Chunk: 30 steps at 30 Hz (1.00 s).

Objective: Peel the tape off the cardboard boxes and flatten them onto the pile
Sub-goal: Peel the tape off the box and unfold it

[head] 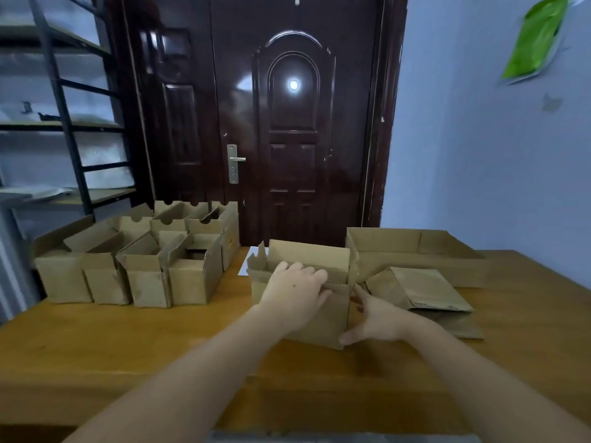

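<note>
Matt cardboard on smooth wood, before a glossy door

The open boxes (134, 266) and flattened pile (419, 292) are plain brown corrugated cardboard, dull and slightly scuffed; the table (128, 346) is smooth, faintly shiny wood; the dark door (294, 123) is highly glossy, its handle (235, 161) brushed metal.

No legible text, brand, number or sign is found on any surface. One small yellowish mark (230, 241) sits on the side of the rear open cardboard box (228, 238), left of frame centre; it is too small and blurred to read. The green sheet (537, 36) on the wall, upper right, shows no readable print.
</note>
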Motion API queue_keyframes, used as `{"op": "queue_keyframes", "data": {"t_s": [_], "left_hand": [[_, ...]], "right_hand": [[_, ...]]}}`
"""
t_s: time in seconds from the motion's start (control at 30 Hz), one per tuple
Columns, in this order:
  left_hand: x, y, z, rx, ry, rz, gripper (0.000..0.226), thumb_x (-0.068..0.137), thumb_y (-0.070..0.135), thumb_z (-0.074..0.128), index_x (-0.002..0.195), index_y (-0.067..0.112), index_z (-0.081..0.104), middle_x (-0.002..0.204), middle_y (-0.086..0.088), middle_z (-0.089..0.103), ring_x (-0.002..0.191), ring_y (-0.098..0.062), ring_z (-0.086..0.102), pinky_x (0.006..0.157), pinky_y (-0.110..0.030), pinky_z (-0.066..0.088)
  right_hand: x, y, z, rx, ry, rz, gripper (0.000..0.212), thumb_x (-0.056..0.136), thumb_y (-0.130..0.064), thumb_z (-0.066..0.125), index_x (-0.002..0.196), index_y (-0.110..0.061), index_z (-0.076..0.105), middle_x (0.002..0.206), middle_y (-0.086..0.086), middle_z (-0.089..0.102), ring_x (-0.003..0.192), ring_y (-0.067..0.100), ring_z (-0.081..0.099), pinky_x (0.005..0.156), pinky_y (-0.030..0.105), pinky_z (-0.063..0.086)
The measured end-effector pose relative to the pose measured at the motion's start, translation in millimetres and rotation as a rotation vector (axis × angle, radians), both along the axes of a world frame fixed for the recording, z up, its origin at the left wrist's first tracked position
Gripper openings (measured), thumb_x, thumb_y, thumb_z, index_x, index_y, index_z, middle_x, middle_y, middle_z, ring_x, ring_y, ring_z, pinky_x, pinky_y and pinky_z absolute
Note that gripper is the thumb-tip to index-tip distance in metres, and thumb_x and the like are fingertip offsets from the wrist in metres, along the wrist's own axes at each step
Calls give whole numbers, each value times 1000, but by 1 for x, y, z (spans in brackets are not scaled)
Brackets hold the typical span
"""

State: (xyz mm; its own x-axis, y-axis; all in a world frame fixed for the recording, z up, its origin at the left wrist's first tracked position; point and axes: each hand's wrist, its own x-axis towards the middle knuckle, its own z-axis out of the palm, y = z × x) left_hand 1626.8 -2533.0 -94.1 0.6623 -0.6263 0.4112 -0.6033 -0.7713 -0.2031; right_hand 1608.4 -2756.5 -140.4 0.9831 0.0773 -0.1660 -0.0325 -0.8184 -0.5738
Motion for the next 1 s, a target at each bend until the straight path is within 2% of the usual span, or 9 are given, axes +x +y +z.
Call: {"op": "queue_keyframes", "data": {"t_s": [0.07,0.17,0.2,0.27,0.37,0.53,0.63,0.8,1.0], "left_hand": [[5,-3,2,4,14,-18,35,106,52,36,116,26,58,112,6,67,105,-20,57,97,-38,41],[12,14,8,22,18,-28,42,104,55,39,131,27,56,124,6,64,115,-18,55,107,-40,41],[15,24,11,26,6,-21,45,104,56,40,135,27,55,127,7,63,119,-18,53,110,-40,40],[22,49,21,29,-43,3,49,101,62,42,136,29,54,128,8,61,122,-17,52,113,-40,38],[38,92,36,8,-61,79,68,92,76,41,141,30,50,136,8,57,126,-16,51,112,-38,40],[54,133,24,-144,187,286,118,70,97,46,158,20,29,159,0,38,143,-23,40,113,-43,40],[58,132,-6,-53,369,370,133,63,102,41,163,17,16,165,-5,28,149,-27,33,118,-47,35],[54,107,-45,38,560,392,118,78,93,41,164,19,10,169,-5,20,155,-28,20,124,-48,22],[64,99,-76,-112,642,261,76,96,72,39,157,27,33,153,1,48,138,-23,44,116,-43,38]], "right_hand": [[5,7,-7,123,-33,-6,143,50,-66,93,160,-36,7,158,-10,36,143,18,39,114,38,42],[12,15,-10,221,-72,-39,117,70,-47,91,157,-37,15,151,-11,44,128,15,50,83,20,54],[14,15,-11,226,-81,-54,112,73,-43,90,157,-36,17,150,-9,45,128,16,51,82,20,54],[18,15,-11,213,-79,-80,109,76,-38,89,158,-35,17,150,-8,46,133,19,50,94,27,54],[20,11,-8,173,-64,-90,104,80,-34,86,159,-29,20,151,-6,47,139,19,46,115,39,42],[23,6,-9,109,-69,-114,87,88,-32,78,158,-26,27,156,-2,43,143,21,42,117,40,38],[22,8,-11,81,-72,-111,85,88,-33,78,157,-25,29,156,-2,43,144,21,41,119,41,36],[24,14,-19,53,-55,-113,81,87,-35,78,153,-20,34,154,0,45,143,22,41,119,38,34],[21,20,-24,89,-109,-112,75,91,-38,74,152,-19,35,153,0,47,142,21,43,116,35,36]]}}
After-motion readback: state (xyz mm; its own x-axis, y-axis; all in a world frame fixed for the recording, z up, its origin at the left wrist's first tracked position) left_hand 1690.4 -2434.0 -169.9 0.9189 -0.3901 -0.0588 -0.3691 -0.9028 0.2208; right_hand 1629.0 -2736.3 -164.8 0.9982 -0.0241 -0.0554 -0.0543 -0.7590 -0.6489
